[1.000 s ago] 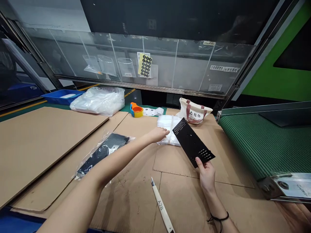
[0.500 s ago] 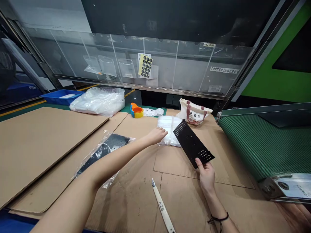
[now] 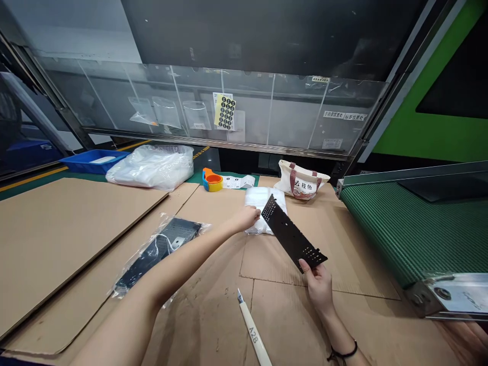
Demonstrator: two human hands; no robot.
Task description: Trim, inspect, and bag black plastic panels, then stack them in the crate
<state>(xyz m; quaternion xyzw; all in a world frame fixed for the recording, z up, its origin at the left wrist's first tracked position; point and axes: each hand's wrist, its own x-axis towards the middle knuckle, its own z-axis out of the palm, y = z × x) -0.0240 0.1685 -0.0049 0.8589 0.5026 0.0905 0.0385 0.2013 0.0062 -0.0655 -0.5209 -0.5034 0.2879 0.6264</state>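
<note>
A black perforated panel point(image 3: 292, 236), thin and long, slants across the middle. My right hand point(image 3: 319, 284) grips its lower end, thumb on top, and is shut on it. At the panel's upper end is my left hand point(image 3: 248, 217), its fingers curled closed in front of a stack of clear plastic bags point(image 3: 253, 195); what it holds, if anything, is hidden. Under my left forearm lies a clear bag with a dark panel and a white cord inside point(image 3: 175, 231). A pale-handled craft knife point(image 3: 251, 325) marked A28 rests on the cardboard in front of me.
Cardboard sheets point(image 3: 76, 223) cover the table. Toward the back are a blue tray point(image 3: 82, 163), a large plastic bundle point(image 3: 152, 168), an orange-and-blue tape dispenser point(image 3: 212, 180) and a cloth bag point(image 3: 301, 181). A green conveyor point(image 3: 385, 229) runs at right; a person's hand point(image 3: 467, 335) shows below it.
The black panel has moved left and tipped, bringing its upper end close to my left hand. My left hand stays closed by the bag stack. The whole view has shifted slightly.
</note>
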